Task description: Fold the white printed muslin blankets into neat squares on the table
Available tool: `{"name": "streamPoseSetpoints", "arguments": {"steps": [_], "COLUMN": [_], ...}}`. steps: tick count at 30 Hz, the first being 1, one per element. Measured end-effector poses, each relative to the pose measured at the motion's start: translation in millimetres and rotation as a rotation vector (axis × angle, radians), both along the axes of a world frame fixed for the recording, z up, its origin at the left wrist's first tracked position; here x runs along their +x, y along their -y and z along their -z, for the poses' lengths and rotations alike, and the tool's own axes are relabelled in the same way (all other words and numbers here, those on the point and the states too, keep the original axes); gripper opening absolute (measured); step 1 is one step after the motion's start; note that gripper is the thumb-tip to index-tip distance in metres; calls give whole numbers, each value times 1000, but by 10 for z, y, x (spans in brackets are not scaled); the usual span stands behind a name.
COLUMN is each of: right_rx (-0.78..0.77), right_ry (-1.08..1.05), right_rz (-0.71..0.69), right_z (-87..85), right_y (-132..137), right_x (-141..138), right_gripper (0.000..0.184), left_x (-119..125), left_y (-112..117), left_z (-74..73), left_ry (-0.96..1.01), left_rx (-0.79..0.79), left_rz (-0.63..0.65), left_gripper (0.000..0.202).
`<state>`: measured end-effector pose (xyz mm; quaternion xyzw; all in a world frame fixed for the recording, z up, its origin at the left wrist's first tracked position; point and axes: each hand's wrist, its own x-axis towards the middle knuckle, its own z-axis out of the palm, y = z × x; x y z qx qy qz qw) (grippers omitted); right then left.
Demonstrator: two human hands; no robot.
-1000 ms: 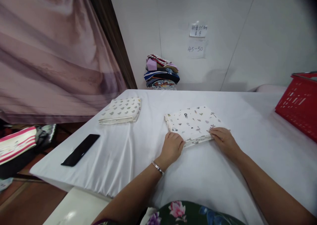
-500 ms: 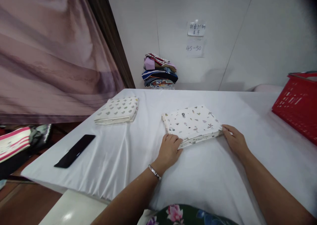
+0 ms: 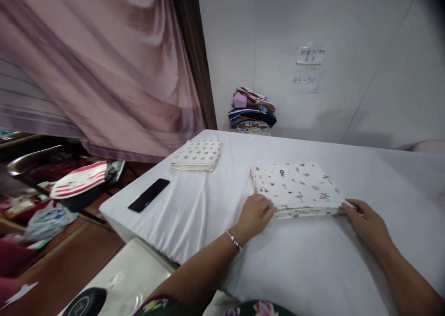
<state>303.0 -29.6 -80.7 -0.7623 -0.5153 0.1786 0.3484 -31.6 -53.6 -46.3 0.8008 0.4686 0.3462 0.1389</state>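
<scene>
A folded white cloth (image 3: 295,183) printed with small plants and birds lies flat on the white-covered table (image 3: 306,260). At its near left corner, my left hand (image 3: 256,216) is closed on the edge, a silver bracelet at the wrist. My right hand (image 3: 365,221) pinches the near right corner between thumb and fingers. Farther back on the left lies a second folded cloth (image 3: 196,156), cream with small grey-green motifs, apart from both hands.
A black phone-like slab (image 3: 149,195) lies near the table's left edge. Behind the table, against the wall, is a stack of folded textiles (image 3: 252,112). A pink curtain (image 3: 139,74) hangs at left, above a chair with a striped cloth (image 3: 81,181).
The view has swung left, so the table sits farther right and the red basket is out of sight. Both hands still hold the printed cloth, whose near edge now looks more level.
</scene>
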Motion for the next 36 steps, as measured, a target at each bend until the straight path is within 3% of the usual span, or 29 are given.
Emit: {"name": "streamPoseSetpoints", "arguments": {"steps": [4, 9, 12, 19, 27, 36], "right_rx": [0, -25, -58, -85, -34, -65], "right_ry": [4, -20, -7, 53, 83, 63], "right_rz": [0, 22, 18, 2, 1, -26], "right_z": [22, 36, 41, 89, 156, 166], "right_y": [-16, -13, -12, -55, -72, -74], "right_x": [-9, -44, -52, -30, -6, 23], "right_gripper": [54, 64, 67, 66, 65, 67], "left_x": [-142, -197, -126, -82, -113, -117], "left_y": [-363, -816, -928, -931, -1120, -1392], "left_z": [-54, -79, -23, 103, -3, 25], "left_ry": [170, 203, 176, 160, 129, 178], "left_rx": [-146, -389, -454, -523, -512, -530], "left_rz": [-230, -462, -504, -512, -559, -614], "left_gripper": [13, 22, 30, 17, 38, 26]}}
